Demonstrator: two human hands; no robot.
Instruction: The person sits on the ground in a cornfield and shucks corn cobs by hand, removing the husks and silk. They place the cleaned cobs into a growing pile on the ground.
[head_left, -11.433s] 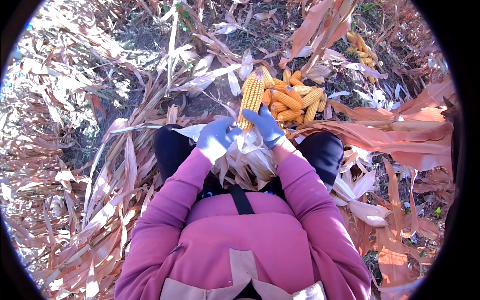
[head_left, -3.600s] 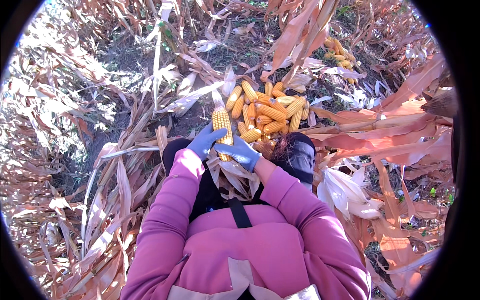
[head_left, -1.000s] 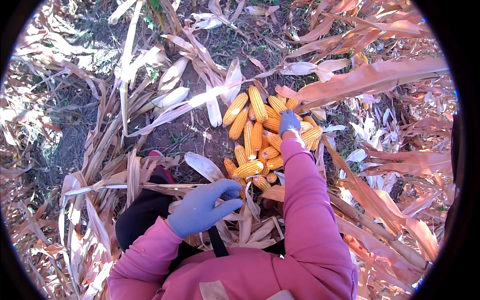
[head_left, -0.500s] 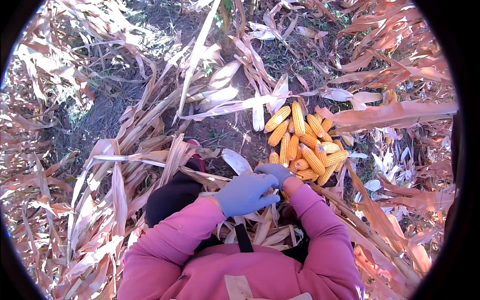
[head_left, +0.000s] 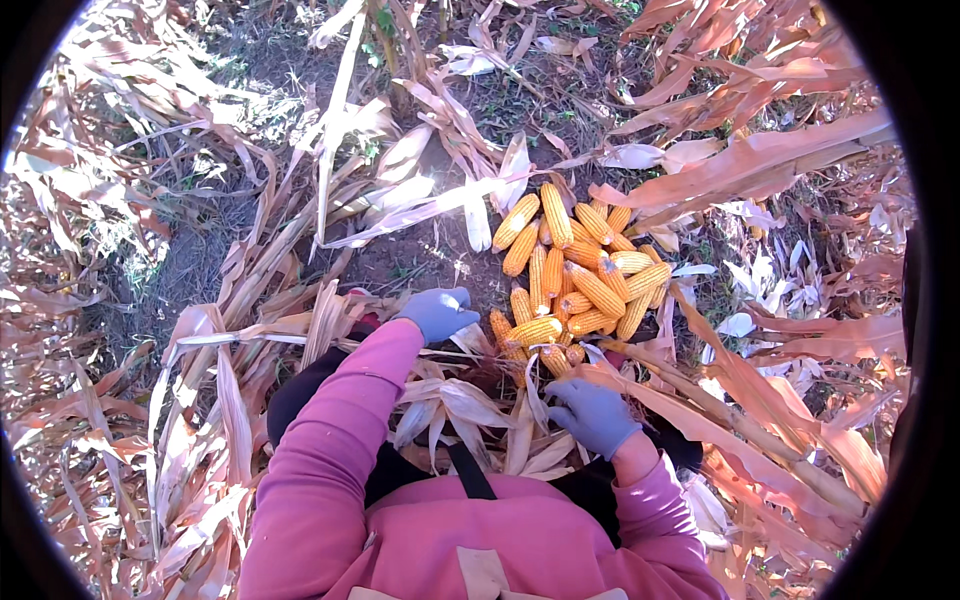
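Observation:
My left hand [head_left: 440,314], in a pale blue-grey glove, is reached out over the ground left of a pile of bare yellow corn cobs [head_left: 598,290]. Its fingers are curled; what they grip, if anything, is hidden, though a pale husk shows just below them. Nearer my body, my right hand [head_left: 597,415], gloved alike, has its fingers apart and holds nothing that I can see. Beside its fingertips hangs a thin husk strip [head_left: 537,403]. One corn cob [head_left: 535,332] lies across the pile's near edge, between the hands. Loose pale husks [head_left: 450,403] lie before my lap.
Dry corn stalks and leaves [head_left: 255,270] cover the left side. A thick stalk [head_left: 745,435] runs diagonally at the right, with broad dry leaves [head_left: 770,165] above it. Bare soil [head_left: 400,262] shows beyond my left hand. My dark-clad legs are folded under my arms.
My hands, close together before, have parted: the left reached forward and left, the right drew back toward my body. More cobs now show at the pile's near edge. The view has shifted slightly.

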